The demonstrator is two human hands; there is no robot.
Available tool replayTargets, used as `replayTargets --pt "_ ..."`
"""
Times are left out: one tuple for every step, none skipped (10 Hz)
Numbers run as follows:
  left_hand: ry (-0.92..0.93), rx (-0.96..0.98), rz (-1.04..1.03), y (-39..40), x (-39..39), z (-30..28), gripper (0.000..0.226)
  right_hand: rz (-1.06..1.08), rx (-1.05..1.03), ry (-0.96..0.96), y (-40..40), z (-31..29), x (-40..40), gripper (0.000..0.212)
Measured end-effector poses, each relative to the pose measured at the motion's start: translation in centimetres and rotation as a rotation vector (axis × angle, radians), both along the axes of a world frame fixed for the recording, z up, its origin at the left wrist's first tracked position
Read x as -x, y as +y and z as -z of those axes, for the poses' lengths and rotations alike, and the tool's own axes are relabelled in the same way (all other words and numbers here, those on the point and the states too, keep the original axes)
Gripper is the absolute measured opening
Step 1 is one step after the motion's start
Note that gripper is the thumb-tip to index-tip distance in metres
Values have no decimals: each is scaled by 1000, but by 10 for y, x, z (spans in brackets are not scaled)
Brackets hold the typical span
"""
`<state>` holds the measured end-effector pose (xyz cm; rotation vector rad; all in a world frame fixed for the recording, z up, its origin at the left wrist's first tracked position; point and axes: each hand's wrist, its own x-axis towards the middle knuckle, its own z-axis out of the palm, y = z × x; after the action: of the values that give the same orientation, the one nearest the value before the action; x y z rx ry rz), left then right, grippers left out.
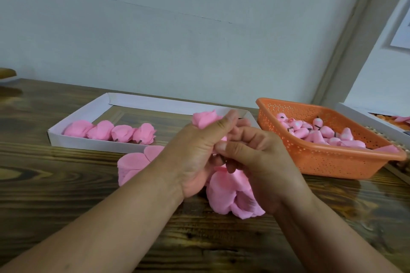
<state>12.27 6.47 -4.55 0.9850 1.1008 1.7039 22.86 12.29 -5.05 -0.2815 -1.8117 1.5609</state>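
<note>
Item in hand: a pink soft-petalled rose bud (pixel 204 119), raised just in front of the right end of the white cardboard tray (pixel 88 142). The left hand (pixel 199 157) is curled round the bud. The right hand (pixel 259 162) pinches at its base, with the contact partly hidden. Advice: wrap each petal snugly at the base and align its edges before taking another from the loose pink petals (pixel 230 197), on the near side of the tray.

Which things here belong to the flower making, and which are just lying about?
In the job: pink flower gripped by left hand and right hand; loose pink petals; white cardboard tray of finished flowers; orange perforated plastic basket of pink buds.
Lying about: second white tray, right edge; brown wooden thing, far left.
</note>
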Motion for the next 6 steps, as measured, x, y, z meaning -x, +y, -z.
replayTargets --pt "21 28 -123 4 -1 -2 57 28 -70 -89 5 1 -1 6" --pt "48 59 -158 13 19 -9 50 237 -337 -149 11 -1 -4 18" --pt "149 161 -392 21 52 -25 47 492 -417 -205 25 0 -6 30" --pt "415 326 -521 28 90 -34 48 570 -437 -254 39 2 -8 33" --pt "608 465 -436 34 111 -32 47 622 -446 -246 50 3 -11 31" --pt "784 530 -444 44 120 -26 44 672 -448 -237 61 2 -14 30"
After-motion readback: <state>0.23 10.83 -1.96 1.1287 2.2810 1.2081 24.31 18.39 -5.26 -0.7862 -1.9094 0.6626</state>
